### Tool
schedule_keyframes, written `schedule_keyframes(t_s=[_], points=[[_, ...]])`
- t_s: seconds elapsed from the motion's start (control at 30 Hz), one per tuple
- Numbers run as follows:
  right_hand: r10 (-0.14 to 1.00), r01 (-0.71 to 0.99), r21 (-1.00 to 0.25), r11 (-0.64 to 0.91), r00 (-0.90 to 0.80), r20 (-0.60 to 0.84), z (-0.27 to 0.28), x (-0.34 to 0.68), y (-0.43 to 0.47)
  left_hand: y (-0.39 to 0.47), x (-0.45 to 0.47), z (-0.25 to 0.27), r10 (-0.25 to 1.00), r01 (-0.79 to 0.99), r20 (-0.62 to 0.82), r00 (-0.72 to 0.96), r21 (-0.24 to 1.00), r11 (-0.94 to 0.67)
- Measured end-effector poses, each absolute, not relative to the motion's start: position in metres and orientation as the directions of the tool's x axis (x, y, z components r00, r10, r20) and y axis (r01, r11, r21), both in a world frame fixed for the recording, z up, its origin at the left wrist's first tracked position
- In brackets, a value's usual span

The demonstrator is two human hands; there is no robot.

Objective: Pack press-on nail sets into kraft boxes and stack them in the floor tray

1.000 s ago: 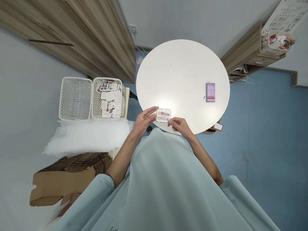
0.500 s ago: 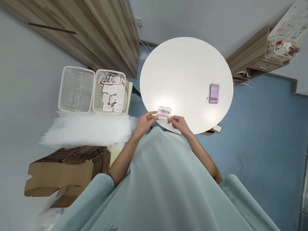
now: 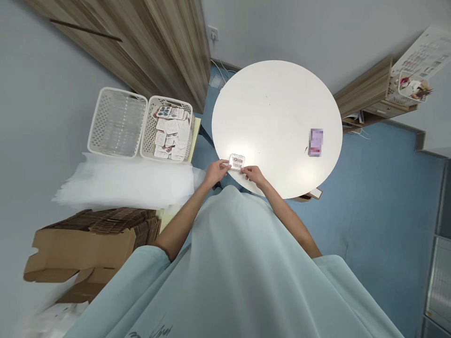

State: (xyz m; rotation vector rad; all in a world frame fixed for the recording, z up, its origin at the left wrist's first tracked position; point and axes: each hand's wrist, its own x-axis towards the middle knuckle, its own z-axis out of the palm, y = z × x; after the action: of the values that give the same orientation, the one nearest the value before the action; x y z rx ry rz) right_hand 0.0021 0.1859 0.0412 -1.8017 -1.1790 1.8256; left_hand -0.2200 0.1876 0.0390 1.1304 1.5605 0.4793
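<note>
A small clear plastic case [image 3: 237,161] with rows of small round pinkish-brown pieces inside is held at the near left edge of the round white table [image 3: 278,108]. My left hand [image 3: 216,172] pinches its left side between thumb and fingers. On the lower right corner, the thumb and fingertips of my right hand [image 3: 254,175] are closed. The case looks shut, and its small contents are too fine to make out exactly.
To the left stand a white basket of clear plastic cases [image 3: 120,124] and a basket of printed cards [image 3: 172,134]. Below them lie white foam sheets [image 3: 130,180] and folded cardboard boxes [image 3: 84,249]. A blurred purple item [image 3: 316,142] lies on the table's right. A wooden cabinet [image 3: 369,89] stands beyond.
The case is turned slightly and looks narrower than before, with both hands closer together. The whole view has shifted a little. Both hands keep their hold.
</note>
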Motion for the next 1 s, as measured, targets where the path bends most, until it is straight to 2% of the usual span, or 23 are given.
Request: schedule_keyframes(t_s=[0.2, 0.53, 0.73, 0.9, 1.0], points=[[0.688, 0.383, -0.655, -0.651, -0.066, -0.722, 0.008, -0.010, 0.193, 0.196, -0.217, 0.015, 0.800, 0.547, -0.599, 0.036, 0.682, 0.486], [0.712, 0.530, -0.605, -0.594, -0.003, -0.702, 0.019, -0.005, 0.192, 0.194, -0.222, 0.015, 0.837, 0.644, -0.544, 0.064, 0.663, 0.381], [0.797, 0.703, -0.596, -0.388, -0.069, -0.600, 0.051, -0.018, 0.198, 0.175, -0.251, 0.039, 0.886, 0.578, -0.464, -0.012, 0.720, 0.385], [0.828, 0.740, -0.644, -0.197, -0.227, -0.513, 0.079, -0.057, 0.207, 0.139, -0.313, 0.065, 0.878, 0.494, -0.425, -0.222, 0.727, 0.477], [0.818, 0.732, -0.673, -0.103, -0.323, -0.476, 0.092, -0.091, 0.211, 0.115, -0.361, 0.072, 0.845, 0.507, -0.391, -0.364, 0.678, 0.533]])
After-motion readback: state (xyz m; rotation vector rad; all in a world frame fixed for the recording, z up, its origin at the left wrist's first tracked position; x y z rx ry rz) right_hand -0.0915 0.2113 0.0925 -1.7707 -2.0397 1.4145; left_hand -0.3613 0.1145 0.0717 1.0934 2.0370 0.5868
